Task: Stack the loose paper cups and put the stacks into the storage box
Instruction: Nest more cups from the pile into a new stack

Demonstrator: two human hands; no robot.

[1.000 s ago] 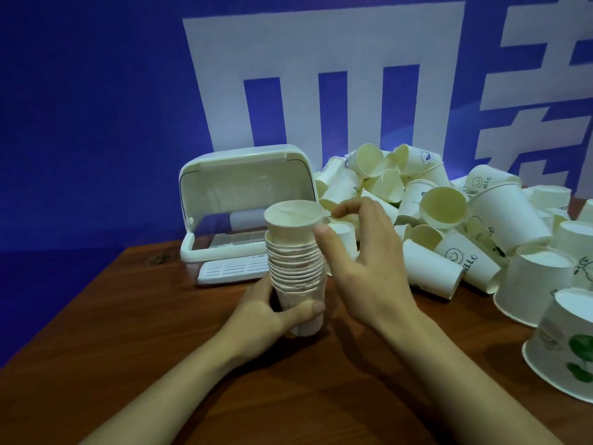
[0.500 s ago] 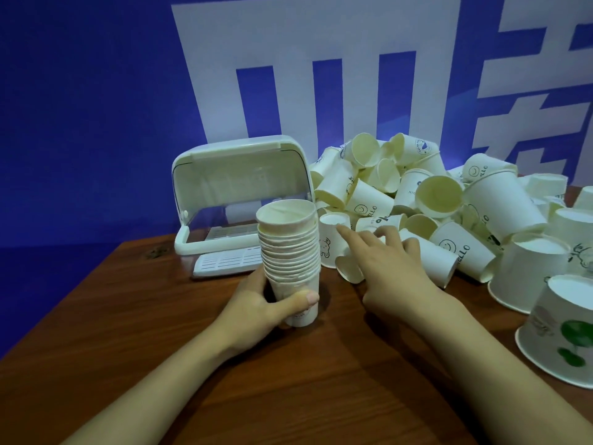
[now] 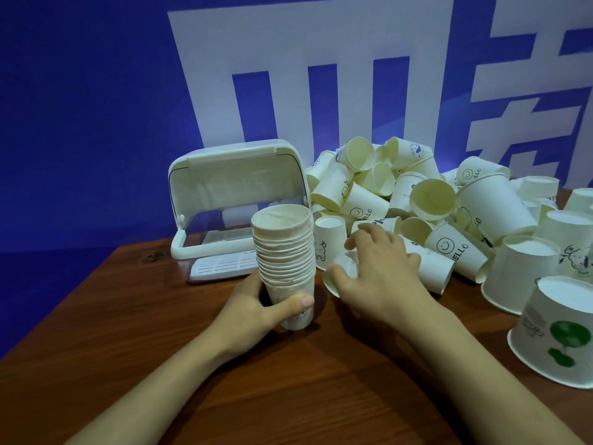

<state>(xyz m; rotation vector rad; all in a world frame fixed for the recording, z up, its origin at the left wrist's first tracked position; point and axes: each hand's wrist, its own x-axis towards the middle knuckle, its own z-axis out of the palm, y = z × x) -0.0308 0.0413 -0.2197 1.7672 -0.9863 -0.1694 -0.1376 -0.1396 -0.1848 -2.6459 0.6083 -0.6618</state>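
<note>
My left hand (image 3: pixel 253 311) grips the bottom of an upright stack of small white paper cups (image 3: pixel 284 248) standing on the wooden table (image 3: pixel 160 364). Just right of it, my right hand (image 3: pixel 382 271) closes its thumb and fingers around a small loose cup (image 3: pixel 341 271) lying on its side at the near edge of the pile of loose cups (image 3: pixel 401 194). The white storage box (image 3: pixel 224 200) stands behind the stack with its lid swung up and its inside mostly hidden by the stack.
Larger upside-down cups stand at the right, one with a green print (image 3: pixel 558 332) close to the table's right edge. A blue wall with white lettering (image 3: pixel 96 107) rises straight behind the table. Bare wood lies in front of my arms.
My right hand left the top of the stack, dropped to the right onto the pile's near edge and closed on a small loose cup. The left hand kept holding the stack.
</note>
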